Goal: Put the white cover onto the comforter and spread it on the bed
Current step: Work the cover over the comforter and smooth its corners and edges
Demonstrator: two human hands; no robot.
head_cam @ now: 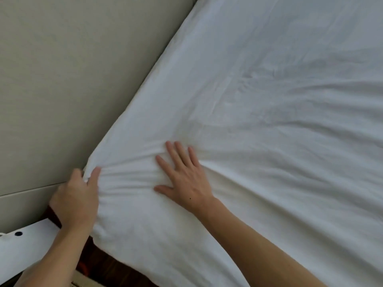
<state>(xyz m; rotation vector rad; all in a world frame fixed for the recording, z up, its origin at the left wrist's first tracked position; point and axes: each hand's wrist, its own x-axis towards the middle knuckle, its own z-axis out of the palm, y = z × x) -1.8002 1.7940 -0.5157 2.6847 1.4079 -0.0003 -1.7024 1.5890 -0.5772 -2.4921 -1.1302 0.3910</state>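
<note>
The white cover (269, 100) lies spread over the bed and fills most of the head view, wrinkled toward its near left corner. The comforter inside it is hidden. My left hand (75, 197) grips that bunched corner at the bed's edge, thumb on top and fingers curled under the fabric. My right hand (184, 177) lies flat on the cover just right of the corner, fingers straight and spread, pressing the cloth down.
A grey-green padded headboard or wall panel (72, 69) runs along the cover's left edge. Below the corner a white board with a dark hole (24, 243) sticks out. Dark wooden floor (107, 266) shows beneath the bed's near edge.
</note>
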